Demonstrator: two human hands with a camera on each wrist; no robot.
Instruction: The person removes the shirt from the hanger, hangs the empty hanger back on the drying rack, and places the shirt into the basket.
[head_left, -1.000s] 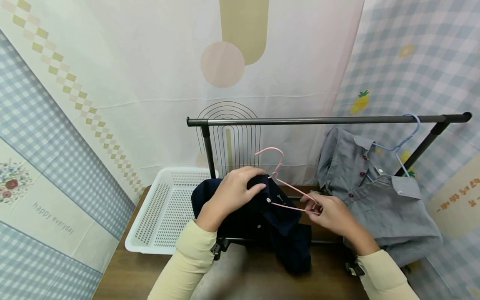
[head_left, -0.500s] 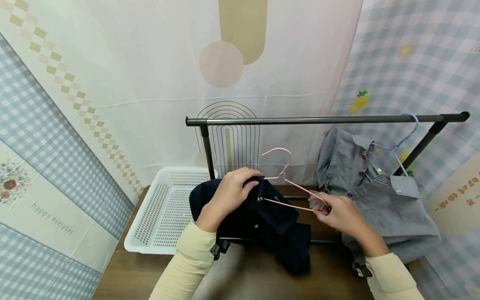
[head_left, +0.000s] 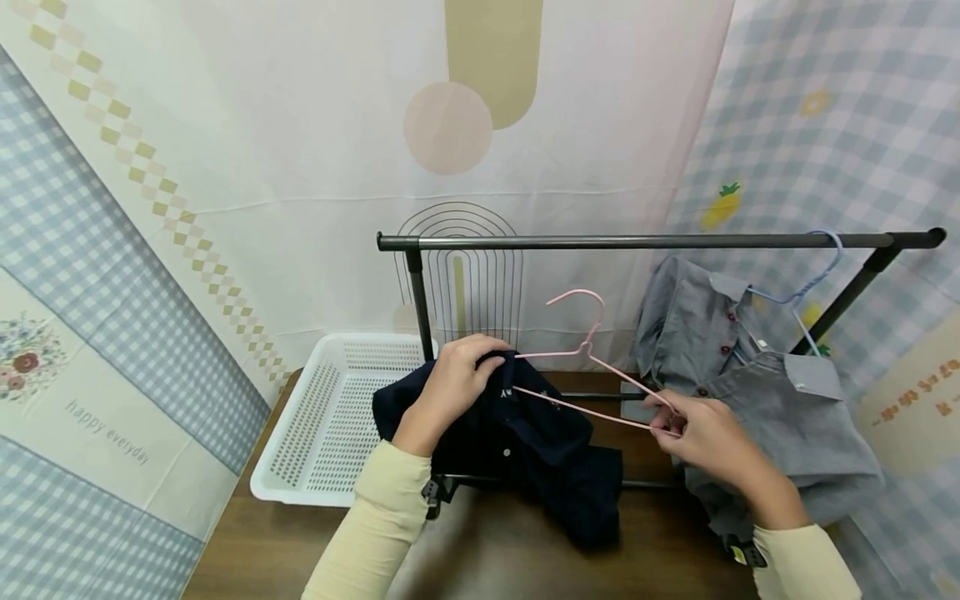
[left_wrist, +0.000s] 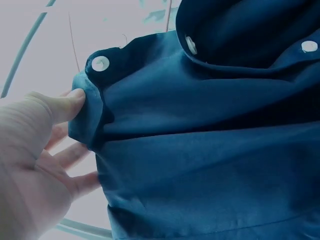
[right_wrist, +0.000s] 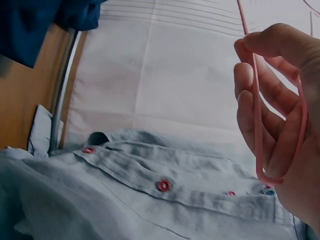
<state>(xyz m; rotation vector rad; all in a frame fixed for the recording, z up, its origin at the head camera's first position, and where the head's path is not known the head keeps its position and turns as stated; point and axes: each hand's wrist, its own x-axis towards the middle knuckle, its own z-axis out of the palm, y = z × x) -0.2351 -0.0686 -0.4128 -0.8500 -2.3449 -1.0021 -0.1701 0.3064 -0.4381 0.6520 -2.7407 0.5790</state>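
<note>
A dark navy shirt [head_left: 517,450] with pale buttons hangs from my left hand [head_left: 456,382], whose thumb and fingers pinch it near the collar. In the left wrist view, the thumb presses on the edge of the cloth [left_wrist: 89,112] beside a white button. My right hand [head_left: 705,433] grips one end of a pink wire hanger [head_left: 581,350]. The hanger's other end runs into the shirt at the collar and is hidden there. Its hook points up, below the rack bar. The right wrist view shows the hanger's bent end [right_wrist: 259,150] looped within the curled fingers.
A black clothes rack [head_left: 600,242] spans the middle. At its right end a grey shirt [head_left: 757,400] with red buttons hangs on a blue hanger [head_left: 798,292]. A white perforated basket [head_left: 300,454] stands at left on the wooden table [head_left: 247,542]. Patterned cloths line the walls.
My right hand has moved to the right, and the pink hanger has shifted right with its hook. My left hand has moved slightly left, still holding the navy shirt.
</note>
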